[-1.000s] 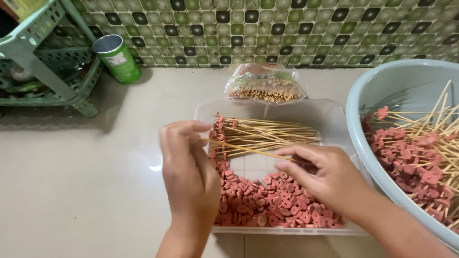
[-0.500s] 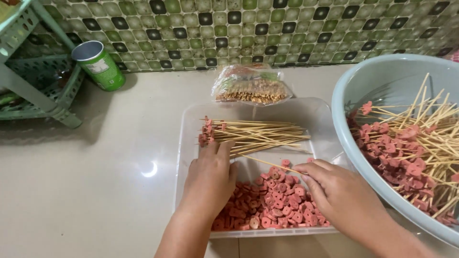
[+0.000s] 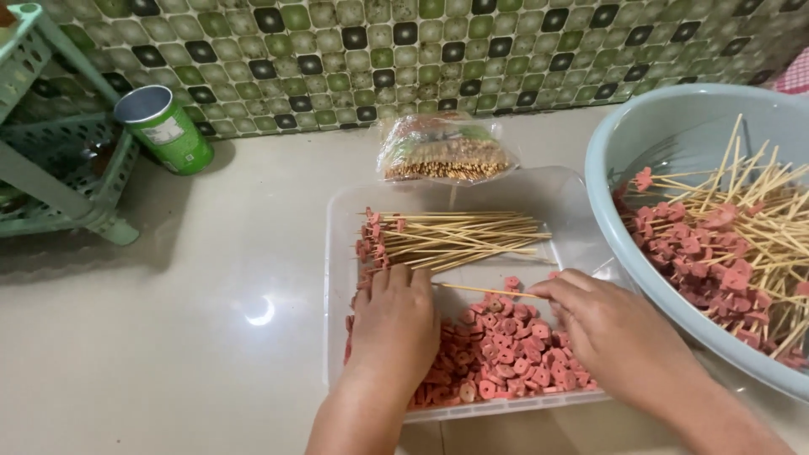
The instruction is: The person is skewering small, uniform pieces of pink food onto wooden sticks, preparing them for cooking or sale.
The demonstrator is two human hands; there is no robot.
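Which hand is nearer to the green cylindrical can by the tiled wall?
Left. The left hand rests in the clear plastic tray, below and right of the green cylindrical can. The right hand is farther right, holding a thin wooden skewer.

Open bench [image 3: 168, 337] lies left of the clear tray [image 3: 337, 253]; the blue basin [image 3: 607, 168] crowds its right, a skewer packet [image 3: 442, 152] behind.

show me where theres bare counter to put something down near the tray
The widest bare counter lies left of the clear tray, below the green can and the green rack. A smaller patch lies between can and bag of sticks. It is crowded on the right, where the tray nearly meets the blue basin.
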